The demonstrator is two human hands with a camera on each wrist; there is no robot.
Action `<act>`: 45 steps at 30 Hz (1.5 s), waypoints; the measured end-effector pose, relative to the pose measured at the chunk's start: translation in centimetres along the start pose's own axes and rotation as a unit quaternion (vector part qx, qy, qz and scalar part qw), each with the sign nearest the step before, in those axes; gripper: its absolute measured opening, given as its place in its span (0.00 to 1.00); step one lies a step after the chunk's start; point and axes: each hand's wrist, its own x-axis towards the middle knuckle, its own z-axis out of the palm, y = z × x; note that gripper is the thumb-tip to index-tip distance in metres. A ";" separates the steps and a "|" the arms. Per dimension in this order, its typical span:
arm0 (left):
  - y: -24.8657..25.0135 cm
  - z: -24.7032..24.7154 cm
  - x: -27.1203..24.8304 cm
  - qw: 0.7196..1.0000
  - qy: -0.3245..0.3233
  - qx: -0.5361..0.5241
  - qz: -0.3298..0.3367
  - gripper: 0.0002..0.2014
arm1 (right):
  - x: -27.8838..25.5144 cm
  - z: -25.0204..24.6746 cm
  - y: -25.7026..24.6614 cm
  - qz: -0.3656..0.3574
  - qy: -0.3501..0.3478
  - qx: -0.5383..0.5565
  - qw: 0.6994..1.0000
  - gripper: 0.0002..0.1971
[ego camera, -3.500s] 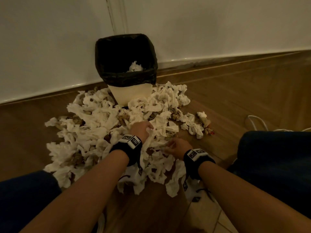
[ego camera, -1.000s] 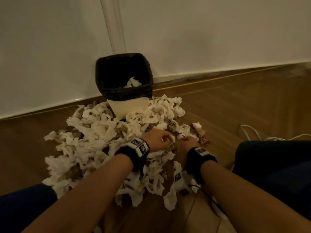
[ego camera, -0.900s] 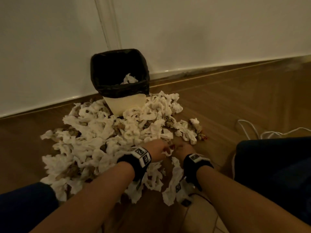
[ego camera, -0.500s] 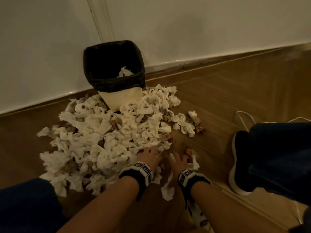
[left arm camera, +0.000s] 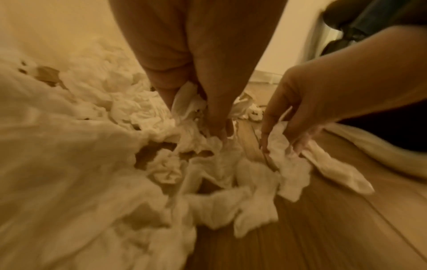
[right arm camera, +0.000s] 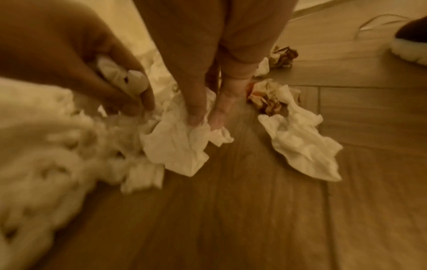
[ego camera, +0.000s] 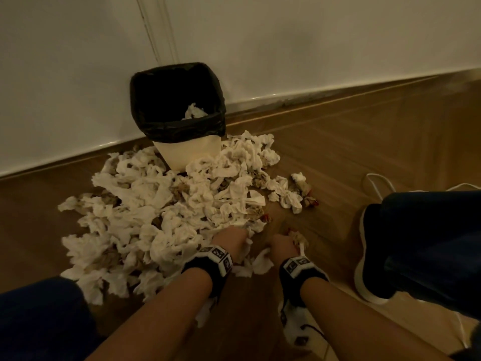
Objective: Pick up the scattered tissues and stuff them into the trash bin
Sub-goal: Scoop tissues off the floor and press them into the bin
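A big heap of crumpled white tissues [ego camera: 169,204] covers the wooden floor in front of the trash bin [ego camera: 187,152], which is cream with a black liner and has one tissue inside. At the heap's near right edge, my left hand [ego camera: 235,243] grips a wad of tissue [right arm camera: 124,78] in curled fingers. A palm's width to its right, my right hand [ego camera: 282,243] pinches a white tissue [right arm camera: 175,146] off the floor between thumb and fingers. In the left wrist view the left hand's fingers [left arm camera: 215,117] dig into the tissues.
A brown-stained tissue [right arm camera: 265,98] and a loose white one [right arm camera: 305,148] lie just right of my right hand. Further right are a dark shoe with a white sole [ego camera: 372,256] and a white cable [ego camera: 377,183]. The bin stands against the white wall.
Both hands came back from the heap's middle to its near edge. Half a second ago their fingers lay spread on the floor; now they are curled round tissues.
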 end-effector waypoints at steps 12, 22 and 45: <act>-2.5 -4.4 0.0 0.926 0.115 -0.358 -0.029 0.15 | 1.8 -4.4 0.0 0.069 0.079 0.559 0.822 0.11; -4.2 -13.1 -1.3 0.778 0.264 -0.570 -0.007 0.11 | 1.1 -12.3 -3.2 -0.020 0.116 0.736 0.666 0.08; -9.9 -30.7 -5.9 0.591 0.415 -0.690 0.051 0.18 | 2.9 -30.2 -16.3 -0.227 0.167 0.727 0.626 0.14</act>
